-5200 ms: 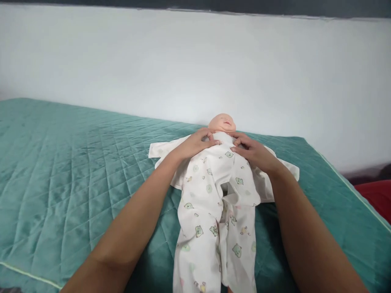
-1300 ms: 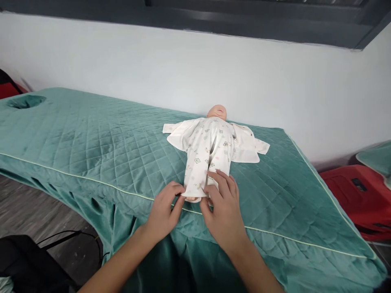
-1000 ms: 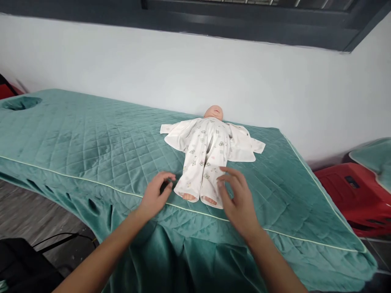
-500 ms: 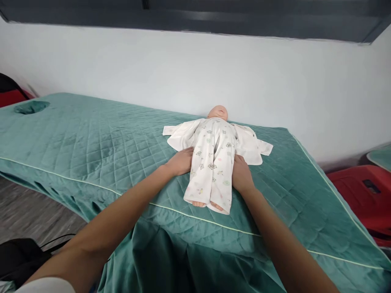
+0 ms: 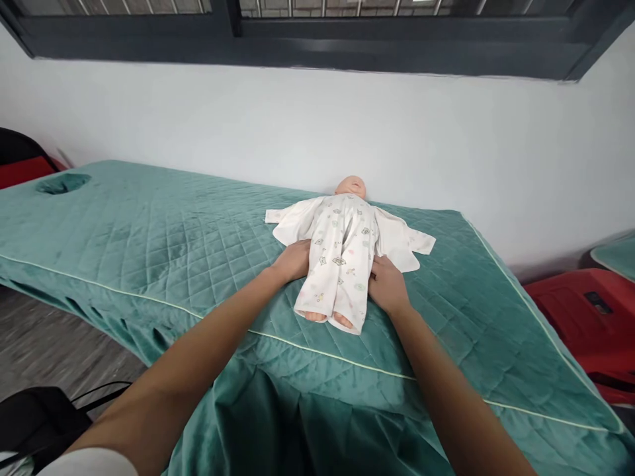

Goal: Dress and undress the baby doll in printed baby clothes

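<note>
A baby doll [image 5: 350,187] lies on its back on a teal quilted massage table [image 5: 163,244], head toward the wall. It wears a white printed sleepsuit [image 5: 340,264], sleeves spread out to both sides, bare feet showing at the near end. My left hand [image 5: 294,260] presses against the doll's left flank at hip height, fingers curled against the cloth. My right hand [image 5: 387,284] lies against the other flank, fingers tucked at the garment's edge. The fingertips of both hands are partly hidden by the fabric.
The table's face hole [image 5: 63,183] is at the far left. A white wall [image 5: 297,125] runs behind, under a dark window frame [image 5: 317,39]. A red object [image 5: 585,317] stands at the right, and a black bag [image 5: 40,416] sits on the floor at the lower left.
My hands left the doll's feet, lifted, then came down on either side of its hips. The doll has slid slightly away from the table's near edge.
</note>
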{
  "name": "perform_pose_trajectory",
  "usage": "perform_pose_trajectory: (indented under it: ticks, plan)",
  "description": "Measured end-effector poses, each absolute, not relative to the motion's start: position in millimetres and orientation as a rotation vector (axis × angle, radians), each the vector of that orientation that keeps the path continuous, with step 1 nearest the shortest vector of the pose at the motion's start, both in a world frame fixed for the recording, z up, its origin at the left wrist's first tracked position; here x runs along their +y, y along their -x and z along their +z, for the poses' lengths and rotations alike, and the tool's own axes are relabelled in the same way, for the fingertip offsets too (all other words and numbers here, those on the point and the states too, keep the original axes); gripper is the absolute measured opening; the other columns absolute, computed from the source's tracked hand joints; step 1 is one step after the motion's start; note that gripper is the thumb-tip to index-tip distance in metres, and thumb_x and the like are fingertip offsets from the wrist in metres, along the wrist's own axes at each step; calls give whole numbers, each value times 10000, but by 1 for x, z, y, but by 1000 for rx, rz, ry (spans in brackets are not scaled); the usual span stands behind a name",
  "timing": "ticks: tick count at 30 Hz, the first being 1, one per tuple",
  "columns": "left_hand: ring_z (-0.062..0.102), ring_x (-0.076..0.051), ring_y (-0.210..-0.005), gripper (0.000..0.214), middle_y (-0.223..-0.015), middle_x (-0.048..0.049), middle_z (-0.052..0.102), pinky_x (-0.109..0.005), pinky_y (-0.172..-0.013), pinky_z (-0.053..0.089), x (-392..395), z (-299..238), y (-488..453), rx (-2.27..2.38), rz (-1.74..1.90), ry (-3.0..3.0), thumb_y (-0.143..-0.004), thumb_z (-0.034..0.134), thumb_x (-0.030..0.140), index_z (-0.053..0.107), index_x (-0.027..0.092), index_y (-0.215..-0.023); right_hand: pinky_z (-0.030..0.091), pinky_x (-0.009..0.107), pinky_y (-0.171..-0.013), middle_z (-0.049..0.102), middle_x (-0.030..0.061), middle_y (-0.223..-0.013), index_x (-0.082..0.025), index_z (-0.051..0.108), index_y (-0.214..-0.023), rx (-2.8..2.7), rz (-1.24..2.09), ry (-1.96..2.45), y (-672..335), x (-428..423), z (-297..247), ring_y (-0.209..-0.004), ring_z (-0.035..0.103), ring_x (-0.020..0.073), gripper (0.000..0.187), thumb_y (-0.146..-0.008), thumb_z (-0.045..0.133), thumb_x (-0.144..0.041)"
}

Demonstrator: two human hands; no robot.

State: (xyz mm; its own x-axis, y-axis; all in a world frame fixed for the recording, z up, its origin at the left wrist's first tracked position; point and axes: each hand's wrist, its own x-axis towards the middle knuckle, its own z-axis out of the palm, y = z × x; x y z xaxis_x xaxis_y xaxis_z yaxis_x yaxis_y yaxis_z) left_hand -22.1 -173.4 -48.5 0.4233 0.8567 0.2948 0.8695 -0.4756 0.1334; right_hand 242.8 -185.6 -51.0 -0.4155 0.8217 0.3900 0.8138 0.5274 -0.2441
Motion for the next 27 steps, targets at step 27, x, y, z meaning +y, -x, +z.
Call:
perform_pose_trajectory:
  ticks: [27]
  plan:
    - [516,-372,-1314,407,-1331,-216,621,-531,-1152,325,-163,-66,81,-2542,-794,1574,-919,542,449,612,137,-1169,448,533,-939,605,275,-1288,-80,553,-1320,-1572,-106,2152,-298,-162,-48,-1214,545,414,570,-909,543,-475]
